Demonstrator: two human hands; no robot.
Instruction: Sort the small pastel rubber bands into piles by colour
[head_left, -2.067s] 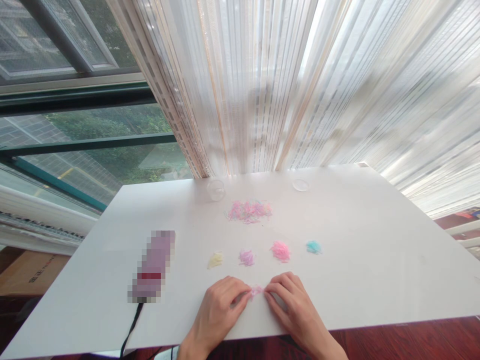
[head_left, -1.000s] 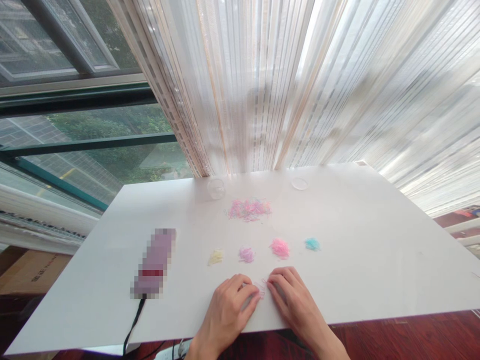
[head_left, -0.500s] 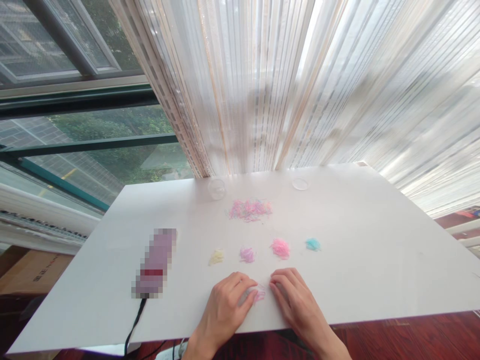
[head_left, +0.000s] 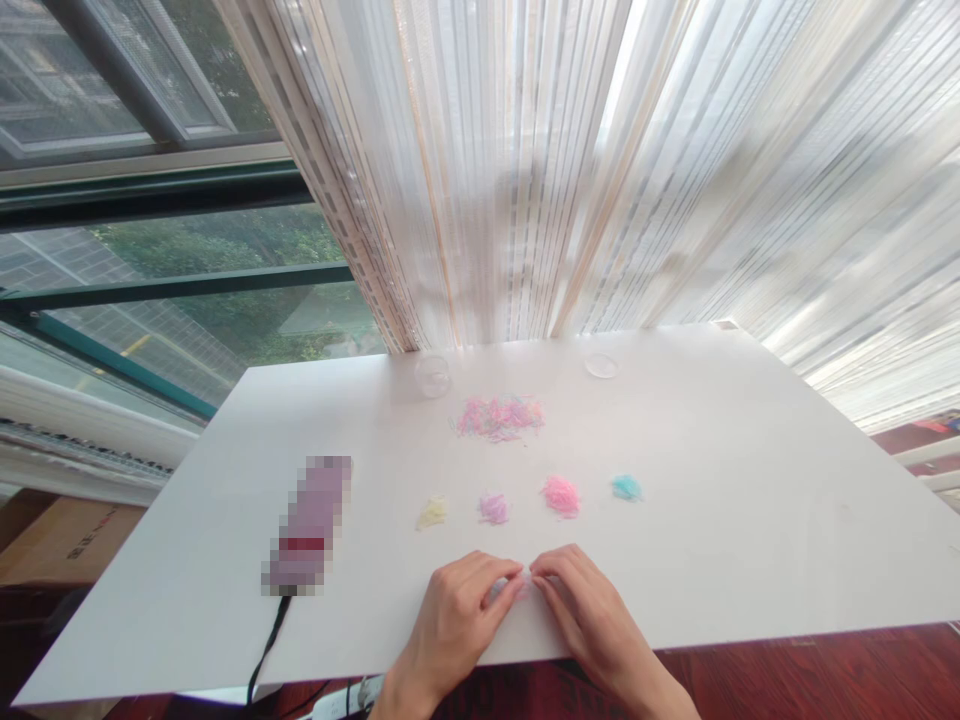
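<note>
Near the table's front edge, my left hand point(head_left: 466, 610) is closed, its thumb and fingers pinched together beside a small bunch of pink strands point(head_left: 523, 586). My right hand point(head_left: 581, 610) is closed just to the right, fingertips almost touching those of the left. Whatever either pinch holds is too small to make out. Beyond the hands lie separate small piles: yellow point(head_left: 432, 512), purple point(head_left: 494, 508), pink point(head_left: 562, 496) and blue point(head_left: 626, 487). A larger mixed-colour pile point(head_left: 500, 418) lies farther back.
At the back of the white table point(head_left: 750, 480) are a clear round container point(head_left: 433, 376) and a clear lid point(head_left: 601, 366). A blurred purple object point(head_left: 309, 525) with a black strap lies on the left. Striped curtains point(head_left: 525, 180) hang behind.
My right hand has moved left and its fingertips have come close to those of my left hand. The small pink bunch between them is now more covered.
</note>
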